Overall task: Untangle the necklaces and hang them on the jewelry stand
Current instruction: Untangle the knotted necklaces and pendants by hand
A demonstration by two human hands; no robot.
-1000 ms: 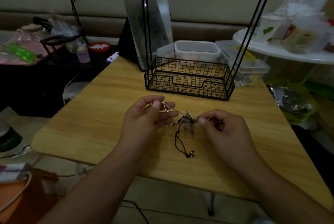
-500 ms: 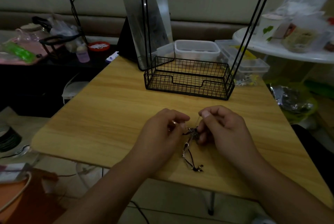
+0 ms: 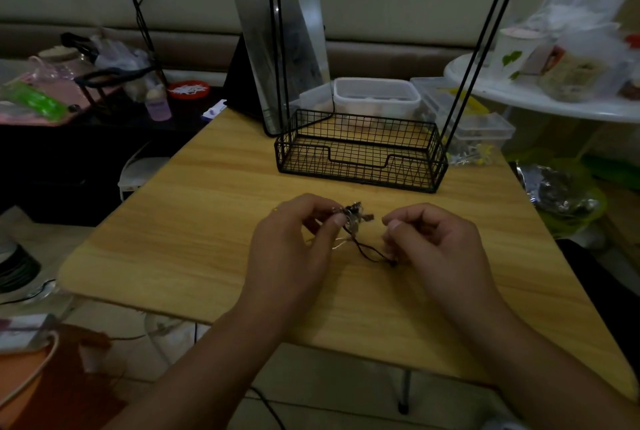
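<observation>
Black cord (image 3: pixel 367 252) now stretches between parted hands: left grip (image 3: pixel 294 249) pinches tangle (image 3: pixel 353 216), right grip (image 3: pixel 436 249) pinches cord.

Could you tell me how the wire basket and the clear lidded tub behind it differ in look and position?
The wire basket is black open mesh, without a lid; the lidded tub is translucent plastic, closed. The wire basket stands nearer the hands, the lidded tub behind it. Both are rectangular.

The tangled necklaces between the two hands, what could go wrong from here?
The left hand pinches the dark knotted cluster of necklaces while the right hand holds the thin black cord; pulling apart may tighten the knot. The fine pale chain could snap. Dim light hides crossings.
</observation>
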